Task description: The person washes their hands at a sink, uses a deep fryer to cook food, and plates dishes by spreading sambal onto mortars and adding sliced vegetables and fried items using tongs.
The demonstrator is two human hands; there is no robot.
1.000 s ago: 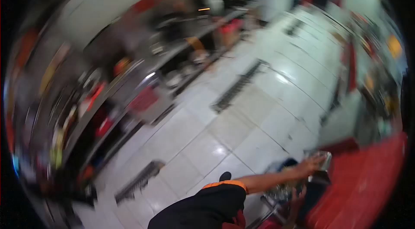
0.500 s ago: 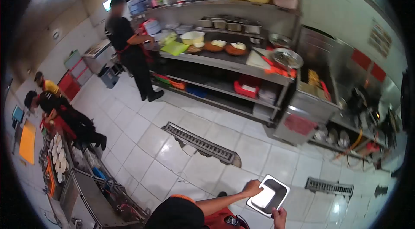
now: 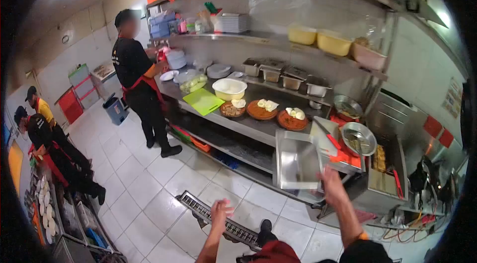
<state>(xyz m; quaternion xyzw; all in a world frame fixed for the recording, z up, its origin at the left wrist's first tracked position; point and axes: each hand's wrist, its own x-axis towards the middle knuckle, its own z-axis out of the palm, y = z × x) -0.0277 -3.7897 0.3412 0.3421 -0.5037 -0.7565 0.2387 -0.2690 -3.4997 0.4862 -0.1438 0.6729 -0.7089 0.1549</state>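
Observation:
A rectangular stainless steel food pan [image 3: 296,159] is out in front of the steel counter's edge, its inside tipped toward me. My right hand [image 3: 332,183] grips it near its lower right rim, arm stretched forward. Apart from the pan, my left hand [image 3: 220,212] is raised above the floor drain, fingers apart and slightly curled, holding nothing. Beyond the pan, several brown dishes of food, such as one with white pieces on top [image 3: 293,118], stand on the counter [image 3: 248,126].
A knife [image 3: 325,131] lies on a white board at right, near a metal bowl [image 3: 357,138]. A green cutting board [image 3: 203,101] and yellow tub [image 3: 229,89] are farther left. A co-worker [image 3: 136,79] stands at the counter's left end; two more people are at far left. A drain grate [image 3: 201,208] crosses the floor.
Both hands held the pan low over the floor before. Now it is up by the counter in my right hand alone, and my left hand has let go. The view has shifted nearer the counter.

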